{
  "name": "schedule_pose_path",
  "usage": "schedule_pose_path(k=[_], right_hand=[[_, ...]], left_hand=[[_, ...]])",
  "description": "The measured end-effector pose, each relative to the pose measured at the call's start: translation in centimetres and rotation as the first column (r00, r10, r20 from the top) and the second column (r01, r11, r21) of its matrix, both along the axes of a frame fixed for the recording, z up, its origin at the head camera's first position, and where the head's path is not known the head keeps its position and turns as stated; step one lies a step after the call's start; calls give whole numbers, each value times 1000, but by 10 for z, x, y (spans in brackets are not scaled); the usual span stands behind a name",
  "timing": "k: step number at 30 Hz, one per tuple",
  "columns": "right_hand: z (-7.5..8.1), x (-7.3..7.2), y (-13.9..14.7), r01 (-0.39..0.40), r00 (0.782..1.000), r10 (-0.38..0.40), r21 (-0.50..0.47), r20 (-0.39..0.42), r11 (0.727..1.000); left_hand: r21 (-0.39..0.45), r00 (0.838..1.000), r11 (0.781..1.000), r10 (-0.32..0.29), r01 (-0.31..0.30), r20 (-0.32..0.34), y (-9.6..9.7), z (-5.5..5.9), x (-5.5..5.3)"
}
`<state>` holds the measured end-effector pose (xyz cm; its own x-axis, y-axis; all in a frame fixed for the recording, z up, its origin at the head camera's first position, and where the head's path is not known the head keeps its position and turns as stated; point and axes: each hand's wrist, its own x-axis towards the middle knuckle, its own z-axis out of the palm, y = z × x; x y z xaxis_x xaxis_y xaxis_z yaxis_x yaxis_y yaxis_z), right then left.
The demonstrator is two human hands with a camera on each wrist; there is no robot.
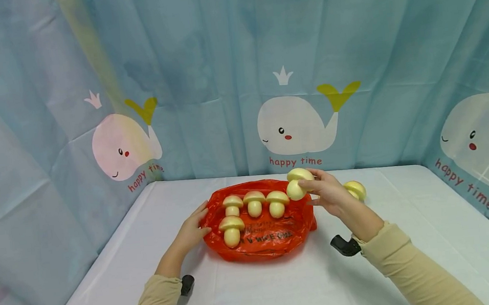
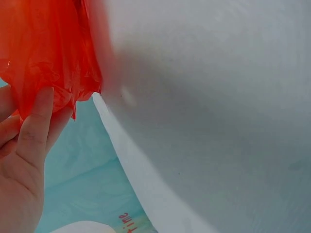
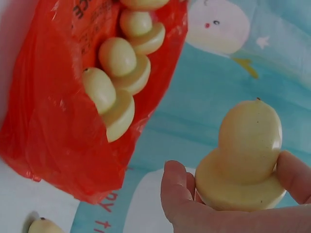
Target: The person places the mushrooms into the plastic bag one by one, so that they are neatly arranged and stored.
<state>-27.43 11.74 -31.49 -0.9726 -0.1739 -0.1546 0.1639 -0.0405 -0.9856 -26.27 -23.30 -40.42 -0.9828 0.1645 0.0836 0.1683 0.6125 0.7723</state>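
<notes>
A red plastic bag (image 1: 264, 248) lies spread open on the white table, with several pale yellow toy mushrooms (image 1: 232, 237) inside. My left hand (image 1: 189, 234) touches the bag's left side, fingers and thumb spread apart. In the left wrist view those fingers (image 2: 36, 131) lie against the red plastic. My right hand (image 1: 330, 193) holds another toy mushroom (image 1: 297, 186) above the bag's right rim. Seen from the right wrist, this mushroom (image 3: 250, 145) has its rounded stem up, and the fingers and thumb grip its cap.
One more toy mushroom (image 1: 356, 190) lies on the white table (image 1: 267, 292), right of the bag and behind my right hand. A blue curtain (image 1: 202, 78) with printed whales hangs along the table's back and sides. Black wrist mounts (image 1: 345, 246) show by both cuffs.
</notes>
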Motion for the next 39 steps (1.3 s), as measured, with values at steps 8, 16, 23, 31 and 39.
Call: schedule_pose_path(k=[8, 16, 23, 31, 39], right_hand=[[-1, -1, -13, -1, 1000, 2, -25, 20, 1000], [-5, -2, -28, -27, 998, 28, -7, 65, 1000], [-17, -2, -43, -39, 997, 35, 48, 74, 998], [-39, -3, -57, -53, 997, 40, 178, 72, 983], [-58, 4, -72, -76, 996, 57, 345, 65, 935]], left_hand=[[-2, 1000, 1000, -12, 12, -20, -1, -1, 1], [9, 1000, 1000, -9, 9, -16, 0, 1, 2], [3, 1000, 1000, -13, 13, -22, -1, 0, 2], [0, 1000, 1000, -12, 12, -18, 0, 0, 2], [-12, 1000, 1000, -9, 9, -29, -2, 0, 2]])
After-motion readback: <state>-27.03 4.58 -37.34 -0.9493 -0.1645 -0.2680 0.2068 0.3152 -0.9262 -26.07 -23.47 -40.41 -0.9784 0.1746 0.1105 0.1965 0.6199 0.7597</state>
